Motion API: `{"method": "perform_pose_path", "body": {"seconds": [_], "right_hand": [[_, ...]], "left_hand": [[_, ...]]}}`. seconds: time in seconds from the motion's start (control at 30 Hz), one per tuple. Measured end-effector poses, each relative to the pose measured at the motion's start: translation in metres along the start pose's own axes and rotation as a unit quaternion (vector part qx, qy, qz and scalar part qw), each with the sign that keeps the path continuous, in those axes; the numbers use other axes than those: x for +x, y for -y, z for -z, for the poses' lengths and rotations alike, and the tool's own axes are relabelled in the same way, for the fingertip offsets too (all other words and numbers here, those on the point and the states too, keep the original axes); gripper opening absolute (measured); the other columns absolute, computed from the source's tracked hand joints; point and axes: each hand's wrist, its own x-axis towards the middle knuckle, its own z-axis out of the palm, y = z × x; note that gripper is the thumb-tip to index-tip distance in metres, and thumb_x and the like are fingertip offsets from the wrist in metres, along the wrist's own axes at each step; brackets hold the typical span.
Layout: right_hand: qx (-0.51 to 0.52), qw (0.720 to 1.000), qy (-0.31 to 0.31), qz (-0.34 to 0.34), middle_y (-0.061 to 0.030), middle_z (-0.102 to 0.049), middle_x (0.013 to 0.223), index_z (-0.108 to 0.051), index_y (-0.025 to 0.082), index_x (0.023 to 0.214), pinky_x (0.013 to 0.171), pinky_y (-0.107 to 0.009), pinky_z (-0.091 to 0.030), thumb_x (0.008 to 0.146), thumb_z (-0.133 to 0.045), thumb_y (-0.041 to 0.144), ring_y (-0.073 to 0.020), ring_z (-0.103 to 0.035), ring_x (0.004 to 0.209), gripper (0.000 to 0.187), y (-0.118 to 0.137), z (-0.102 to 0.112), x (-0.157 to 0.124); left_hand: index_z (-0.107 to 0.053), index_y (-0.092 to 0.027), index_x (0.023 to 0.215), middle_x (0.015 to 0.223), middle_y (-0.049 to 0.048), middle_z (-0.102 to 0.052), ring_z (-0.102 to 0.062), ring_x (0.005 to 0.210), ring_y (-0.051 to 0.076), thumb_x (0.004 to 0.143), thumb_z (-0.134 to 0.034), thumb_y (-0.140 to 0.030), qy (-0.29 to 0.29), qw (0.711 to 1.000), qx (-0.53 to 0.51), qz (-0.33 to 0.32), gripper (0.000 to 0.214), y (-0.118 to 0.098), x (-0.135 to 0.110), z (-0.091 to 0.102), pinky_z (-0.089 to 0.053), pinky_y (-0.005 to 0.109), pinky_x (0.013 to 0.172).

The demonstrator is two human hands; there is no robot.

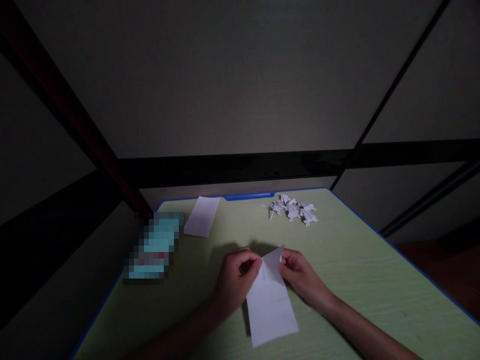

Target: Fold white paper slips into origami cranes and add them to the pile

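A white sheet of paper [270, 310] is held between my two hands over the near middle of the table, its lower end toward me. My left hand [240, 277] pinches the paper's upper left part between thumb and fingertips. On the other side, my right hand [298, 272] grips the upper right corner, which sticks up in a point. Creases run across the sheet below that corner. The fingers of my right hand behind the paper are partly hidden.
Several folded paper figures [294, 209] lie in a cluster at the back right of the green table [375, 280]. Another paper sheet [202, 216] rests at the back left, beside a pixelated flat object [155, 247]. A blue tray strip [249, 196] edges the table's far side, before a panelled wall.
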Motion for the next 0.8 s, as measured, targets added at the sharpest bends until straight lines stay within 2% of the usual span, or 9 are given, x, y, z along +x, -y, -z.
{"method": "perform_pose_path", "body": {"seconds": [0.37, 0.8], "right_hand": [[-0.048, 0.999, -0.011, -0.006, 0.0060, -0.037, 0.050, -0.042, 0.016, 0.058, 0.041, -0.018, -0.023, 0.058, -0.061, 0.054, -0.0057, -0.029, 0.045, 0.043, 0.0040, -0.0013, -0.0019], [-0.087, 0.996, -0.023, 0.005, 0.0062, -0.037, 0.051, -0.043, 0.015, 0.058, 0.042, -0.017, -0.024, 0.060, -0.062, 0.046, -0.0060, -0.032, 0.047, 0.036, 0.0043, -0.0036, -0.0025]], "left_hand": [[-0.056, -0.014, 0.052, 0.051, -0.0012, -0.048, -0.045, 0.050, 0.010, 0.067, -0.048, -0.012, 0.001, 1.000, -0.003, 0.001, 0.018, -0.0047, 0.0000, -0.0010, -0.033, 0.019, 0.047], [-0.056, -0.013, 0.055, 0.051, -0.0021, -0.046, -0.043, 0.048, 0.008, 0.068, -0.044, -0.009, 0.025, 0.999, -0.034, 0.010, 0.018, 0.0028, -0.0021, -0.0049, -0.032, 0.018, 0.046]]}}
